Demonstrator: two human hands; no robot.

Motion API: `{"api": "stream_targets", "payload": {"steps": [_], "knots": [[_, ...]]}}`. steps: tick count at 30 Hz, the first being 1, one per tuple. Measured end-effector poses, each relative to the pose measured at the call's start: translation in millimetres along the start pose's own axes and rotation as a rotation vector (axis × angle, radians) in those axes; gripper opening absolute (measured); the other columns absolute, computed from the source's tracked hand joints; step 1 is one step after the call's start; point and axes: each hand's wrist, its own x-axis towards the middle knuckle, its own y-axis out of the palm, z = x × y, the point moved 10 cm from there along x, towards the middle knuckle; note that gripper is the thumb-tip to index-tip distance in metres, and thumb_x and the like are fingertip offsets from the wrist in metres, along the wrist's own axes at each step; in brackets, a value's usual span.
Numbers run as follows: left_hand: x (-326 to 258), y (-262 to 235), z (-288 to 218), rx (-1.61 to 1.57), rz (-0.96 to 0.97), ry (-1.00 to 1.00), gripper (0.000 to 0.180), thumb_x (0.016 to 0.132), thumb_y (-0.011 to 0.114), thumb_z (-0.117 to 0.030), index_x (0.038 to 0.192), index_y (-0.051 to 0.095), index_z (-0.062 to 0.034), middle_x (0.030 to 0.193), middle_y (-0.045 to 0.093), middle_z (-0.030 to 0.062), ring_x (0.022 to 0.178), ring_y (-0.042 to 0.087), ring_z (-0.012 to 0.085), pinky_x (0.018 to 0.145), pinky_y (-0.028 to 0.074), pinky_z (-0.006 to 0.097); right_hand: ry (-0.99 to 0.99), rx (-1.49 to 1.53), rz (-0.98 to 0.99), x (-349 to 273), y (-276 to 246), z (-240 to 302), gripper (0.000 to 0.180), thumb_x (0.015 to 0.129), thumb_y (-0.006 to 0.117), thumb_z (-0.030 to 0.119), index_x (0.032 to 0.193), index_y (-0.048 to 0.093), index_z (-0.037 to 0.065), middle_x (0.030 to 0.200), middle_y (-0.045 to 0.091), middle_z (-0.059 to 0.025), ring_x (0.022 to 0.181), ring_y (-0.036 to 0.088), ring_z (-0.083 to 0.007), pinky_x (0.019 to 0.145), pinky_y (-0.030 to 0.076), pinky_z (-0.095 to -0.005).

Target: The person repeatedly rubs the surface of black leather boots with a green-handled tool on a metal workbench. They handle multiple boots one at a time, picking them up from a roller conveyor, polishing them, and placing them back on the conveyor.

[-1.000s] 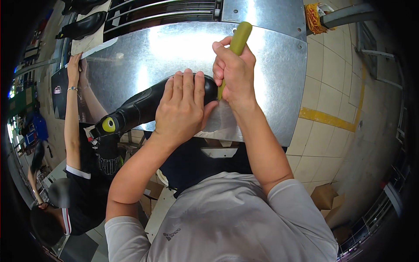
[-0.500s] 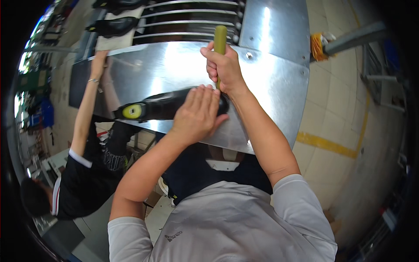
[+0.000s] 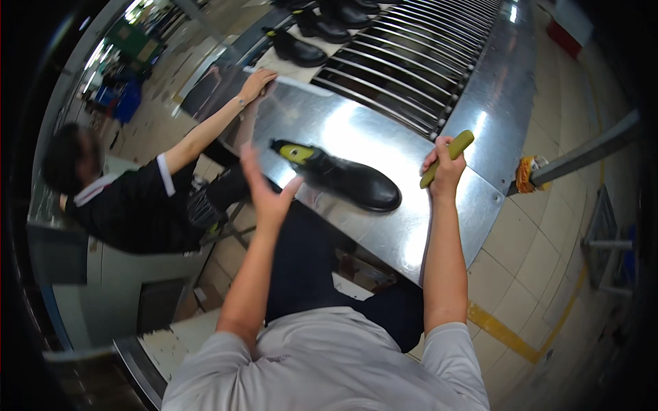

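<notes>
A black ankle boot (image 3: 353, 181) with a yellow-green lining lies on the metal tabletop (image 3: 404, 236), its toe pointing right toward me. My left hand (image 3: 269, 192) is raised near the boot's collar end, slightly blurred, thumb and fingers apart, holding nothing. To the right of the toe, my right hand (image 3: 445, 168) is wrapped round an olive-green stick (image 3: 460, 144). This stick slants over the table and stays apart from the boot. Whether it has a working end is not clear from here.
Beyond the table runs a roller conveyor (image 3: 404, 65), with several black boots (image 3: 298, 51) on light boards at its left side. A co-worker (image 3: 147, 198) in black sits at the left, with a hand (image 3: 257, 83) on the table's far left edge. A grey rail (image 3: 589, 154) stands at the right.
My left hand has come off the boot and moved left. My right hand has carried the stick rightward, away from the boot's toe. The whole view has turned.
</notes>
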Motion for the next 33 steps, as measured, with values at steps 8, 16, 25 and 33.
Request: {"api": "stream_targets", "payload": {"steps": [8, 16, 25, 33], "knots": [[-46, 45, -19, -0.403, 0.438, -0.338, 0.059, 0.068, 0.097, -0.020, 0.119, 0.070, -0.0059, 0.113, 0.076, 0.0081, 0.106, 0.071, 0.0171, 0.096, 0.056, 0.035, -0.013, -0.051, 0.087, 29, -17, -43, 0.024, 0.102, 0.063, 0.032, 0.107, 0.066, 0.009, 0.062, 0.043, 0.0063, 0.048, 0.040, -0.0064, 0.045, 0.033, -0.0234], [-103, -47, -56, -0.256, 0.083, -0.538, 0.050, 0.072, 0.092, -0.031, 0.104, 0.073, 0.0023, 0.095, 0.076, 0.0152, 0.088, 0.072, 0.0215, 0.083, 0.055, 0.038, 0.013, -0.218, 0.090, 8, -14, -18, 0.025, 0.100, 0.071, 0.029, 0.108, 0.061, 0.007, 0.065, 0.049, -0.0002, 0.052, 0.048, -0.0120, 0.047, 0.043, -0.0282], [-252, -526, -287, 0.483, -1.123, -0.573, 0.054, 0.069, 0.096, -0.031, 0.099, 0.073, 0.0076, 0.094, 0.074, 0.0149, 0.079, 0.070, 0.0191, 0.076, 0.057, 0.034, -0.003, -0.168, 0.042, 14, -35, -7, 0.026, 0.100, 0.071, 0.027, 0.111, 0.062, 0.006, 0.069, 0.047, -0.0003, 0.059, 0.050, -0.0138, 0.050, 0.044, -0.0290], [-502, -788, -352, 0.802, -1.739, -0.924, 0.059, 0.077, 0.091, -0.023, 0.123, 0.069, 0.0072, 0.118, 0.074, 0.0171, 0.110, 0.070, 0.0298, 0.097, 0.052, 0.039, -0.006, -0.184, 0.067, 3, -24, -12, 0.028, 0.099, 0.072, 0.028, 0.113, 0.064, 0.006, 0.068, 0.048, -0.0007, 0.058, 0.051, -0.0138, 0.049, 0.044, -0.0288]]}}
